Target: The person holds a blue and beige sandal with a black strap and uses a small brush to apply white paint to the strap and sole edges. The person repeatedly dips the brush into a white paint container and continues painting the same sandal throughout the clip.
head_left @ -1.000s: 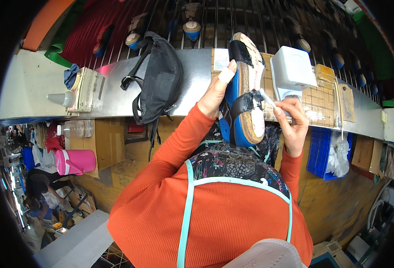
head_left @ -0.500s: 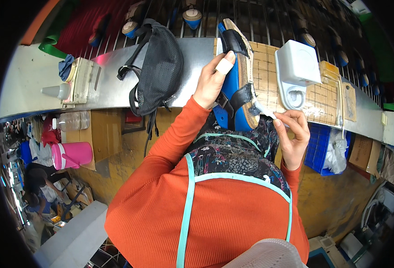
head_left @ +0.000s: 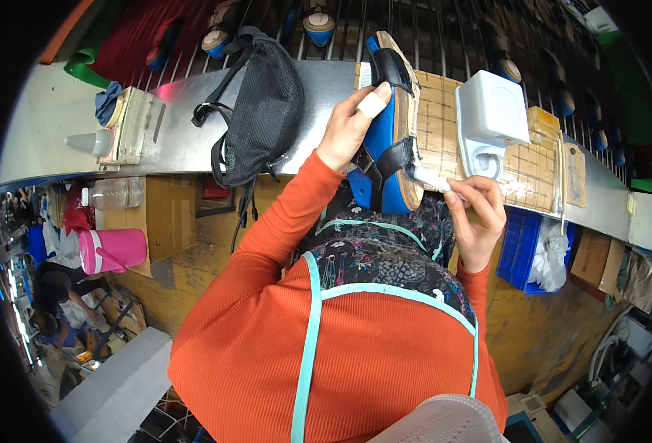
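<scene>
My left hand (head_left: 350, 127), with a white wrap on the thumb, grips a sandal (head_left: 395, 164) mounted on a blue shoe last (head_left: 382, 131). The sandal has black straps, a buckle and a cork-coloured sole, and it is tilted with one end raised over the bench edge. Between thumb and fingers, my right hand (head_left: 479, 215) pinches a slim white brush-like tool (head_left: 431, 179). Its thick white end meets the sole's right edge, near the lower strap. The exact tip is too small to make out.
On the metal bench (head_left: 182, 148) lies a black mesh bag (head_left: 265, 111). A white dispenser-like holder (head_left: 493, 111) stands on the gridded board (head_left: 437, 111). Beyond is a rack of metal bars (head_left: 370, 33) bearing several shoes. A blue crate (head_left: 519, 247) sits below at right.
My right hand has moved slightly left and up, carrying the white tool a little higher along the sole edge. The sandal stays in my left hand, barely shifted.
</scene>
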The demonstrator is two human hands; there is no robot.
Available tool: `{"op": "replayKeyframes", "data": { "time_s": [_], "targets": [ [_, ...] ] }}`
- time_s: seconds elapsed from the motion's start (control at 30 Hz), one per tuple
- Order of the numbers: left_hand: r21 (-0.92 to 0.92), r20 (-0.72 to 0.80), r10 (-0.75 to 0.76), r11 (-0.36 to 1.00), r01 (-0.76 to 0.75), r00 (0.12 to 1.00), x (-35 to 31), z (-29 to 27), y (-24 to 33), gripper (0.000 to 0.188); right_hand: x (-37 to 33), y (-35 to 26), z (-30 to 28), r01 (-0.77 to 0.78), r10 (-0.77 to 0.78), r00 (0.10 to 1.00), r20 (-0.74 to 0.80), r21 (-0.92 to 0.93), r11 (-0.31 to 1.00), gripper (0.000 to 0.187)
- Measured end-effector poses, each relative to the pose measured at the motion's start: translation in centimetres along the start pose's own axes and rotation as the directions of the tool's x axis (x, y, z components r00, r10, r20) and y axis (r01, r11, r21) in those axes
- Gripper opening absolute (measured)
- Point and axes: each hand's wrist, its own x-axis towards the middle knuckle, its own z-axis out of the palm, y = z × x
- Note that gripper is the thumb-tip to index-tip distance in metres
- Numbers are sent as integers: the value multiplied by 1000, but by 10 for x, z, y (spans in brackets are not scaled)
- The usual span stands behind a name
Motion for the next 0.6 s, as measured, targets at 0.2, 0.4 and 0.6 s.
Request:
{"op": "replayKeyframes", "data": {
  "time_s": [0.2,0.4,0.6],
  "targets": [
    [-88,112,-145,984,155,983,10,-4,2,58,3,5,-8,3,-8,997,70,82,997,20],
    [-166,204,-235,948,270,950,15,2,4,58,10,3,-11,123,-128,991,43,114,986,20],
    [-244,258,-296,901,359,920,14,11,8,55,22,0,-15,223,-231,972,40,146,964,19]
  ]
}}
